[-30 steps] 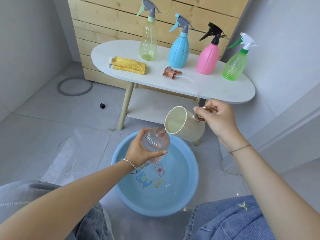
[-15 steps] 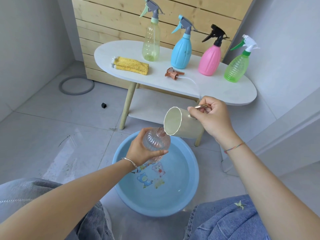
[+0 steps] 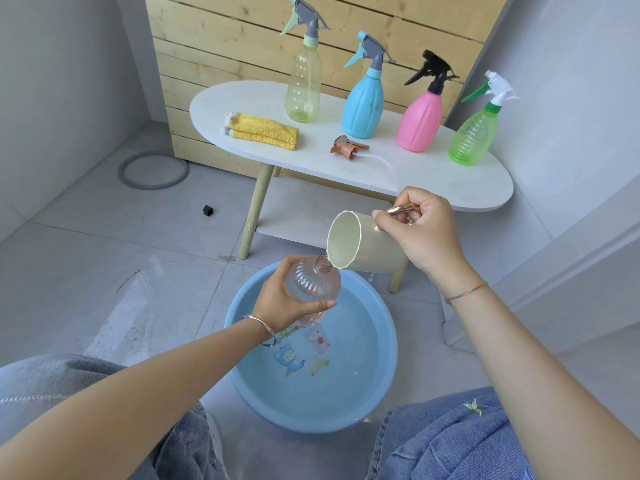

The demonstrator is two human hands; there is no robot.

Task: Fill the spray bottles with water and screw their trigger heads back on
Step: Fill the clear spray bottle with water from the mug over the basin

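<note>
Gripping the clear ribbed bottle (image 3: 311, 282) in the curled fingers of the left hand (image 3: 287, 303), above the blue basin (image 3: 375, 379). Tilting the cream cup (image 3: 374, 251) to its open neck, clenching the handle in the right hand (image 3: 426, 233). Leaving the copper trigger head (image 3: 346, 147) on the white table (image 3: 450, 188).

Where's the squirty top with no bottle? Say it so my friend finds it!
Look at the white oval table. In front of the blue bottle, right of the yellow cloth, lies a copper-coloured trigger head. It alone has no bottle and trails a thin clear tube.
</note>
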